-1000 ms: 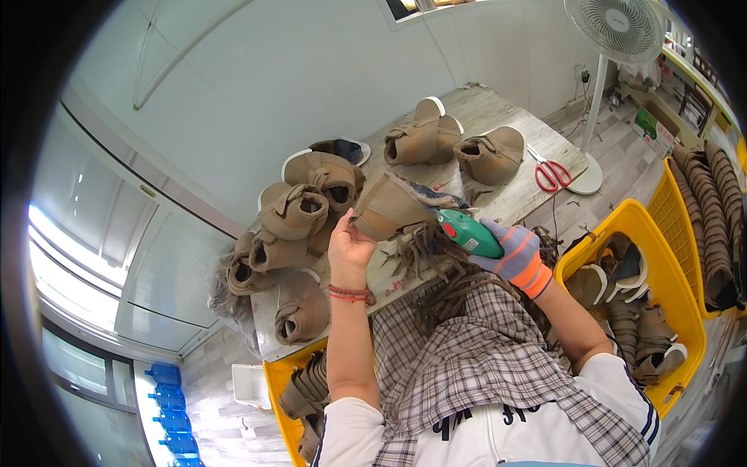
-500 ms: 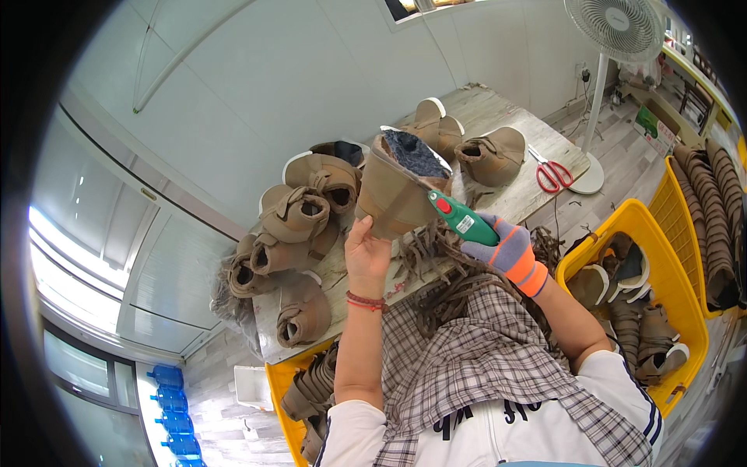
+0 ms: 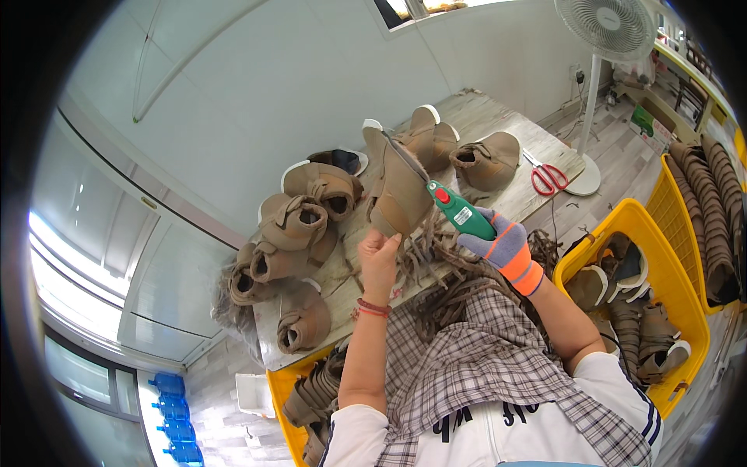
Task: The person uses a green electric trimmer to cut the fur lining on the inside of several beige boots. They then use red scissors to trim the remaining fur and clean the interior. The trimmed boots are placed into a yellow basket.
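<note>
My left hand (image 3: pixel 379 251) grips the lower edge of a tan boot (image 3: pixel 399 189) and holds it upright over the wooden table (image 3: pixel 513 202). My right hand (image 3: pixel 498 237), in a grey and orange glove, holds a green hand tool (image 3: pixel 459 210) with a red button. The tool's thin metal tip lies against the boot's upper right side. Brown trimmed strips (image 3: pixel 451 280) lie piled on my lap below the boot.
Several tan boots (image 3: pixel 299 226) crowd the table's left part, two more (image 3: pixel 486 159) stand at the back. Red-handled scissors (image 3: pixel 548 177) lie at the right edge. Yellow crates (image 3: pixel 685 288) with boots stand right and lower left (image 3: pixel 288 405). A standing fan (image 3: pixel 603 31) is behind.
The boot has been turned from a tilted, opening-up position to stand upright. The tool's tip has moved up along the boot's side. My left hand has shifted slightly down the boot.
</note>
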`<action>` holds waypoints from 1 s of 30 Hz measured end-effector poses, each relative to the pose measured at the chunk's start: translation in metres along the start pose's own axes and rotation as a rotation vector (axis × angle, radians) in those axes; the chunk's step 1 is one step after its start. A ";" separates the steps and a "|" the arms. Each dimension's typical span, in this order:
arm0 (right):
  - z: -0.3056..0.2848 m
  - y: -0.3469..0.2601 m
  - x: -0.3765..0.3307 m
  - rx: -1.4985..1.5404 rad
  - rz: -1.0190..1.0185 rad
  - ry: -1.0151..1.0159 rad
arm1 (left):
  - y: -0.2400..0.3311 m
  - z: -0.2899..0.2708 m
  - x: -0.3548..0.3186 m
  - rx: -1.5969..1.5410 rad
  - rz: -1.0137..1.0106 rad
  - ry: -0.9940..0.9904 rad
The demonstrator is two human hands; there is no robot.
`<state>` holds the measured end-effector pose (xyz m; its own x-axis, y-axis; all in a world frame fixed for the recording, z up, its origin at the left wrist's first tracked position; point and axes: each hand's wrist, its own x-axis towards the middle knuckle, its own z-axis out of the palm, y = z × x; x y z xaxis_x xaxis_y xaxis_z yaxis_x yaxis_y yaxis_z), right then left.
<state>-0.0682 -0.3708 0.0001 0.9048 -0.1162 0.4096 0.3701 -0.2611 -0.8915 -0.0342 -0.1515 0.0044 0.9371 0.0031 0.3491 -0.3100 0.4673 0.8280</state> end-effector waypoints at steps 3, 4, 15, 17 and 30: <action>0.002 0.003 0.000 0.053 0.048 0.012 | -0.011 -0.016 -0.001 0.339 0.101 -0.063; 0.000 0.002 0.000 0.054 0.088 -0.001 | -0.014 -0.022 -0.002 0.473 0.123 -0.081; -0.010 -0.019 0.008 0.255 0.329 -0.042 | -0.019 -0.005 -0.018 0.970 0.461 -0.275; -0.010 -0.018 0.010 0.306 0.346 -0.054 | -0.019 -0.006 -0.023 0.970 0.403 -0.282; -0.020 0.019 0.038 0.400 0.370 0.107 | -0.013 -0.021 0.018 0.946 0.321 -0.273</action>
<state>-0.0310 -0.3995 0.0022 0.9710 -0.2330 0.0541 0.1016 0.1970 -0.9751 -0.0095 -0.1392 -0.0092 0.7562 -0.2504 0.6045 -0.6488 -0.4062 0.6434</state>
